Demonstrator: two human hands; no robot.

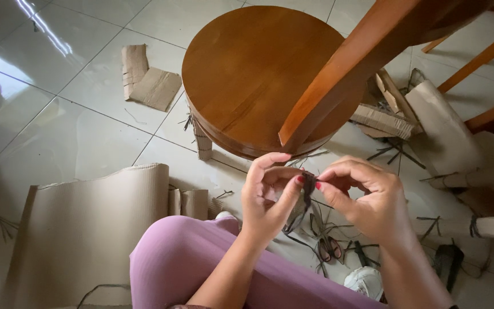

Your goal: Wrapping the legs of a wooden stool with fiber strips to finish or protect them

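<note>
Round wooden stool [253, 74] lies overturned. Just below its rim, left hand [267, 197] and right hand [367, 200] both pinch a dark strap piece [304, 200] between them; its long axis hangs downward, equally near each hand.

bare forearms, red-painted nails, mauve trousers [190, 257].

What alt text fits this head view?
Two hands, left hand and right hand, pinch a dark strand above a tiled floor. A round wooden stool and corrugated cardboard lie nearby.
</note>
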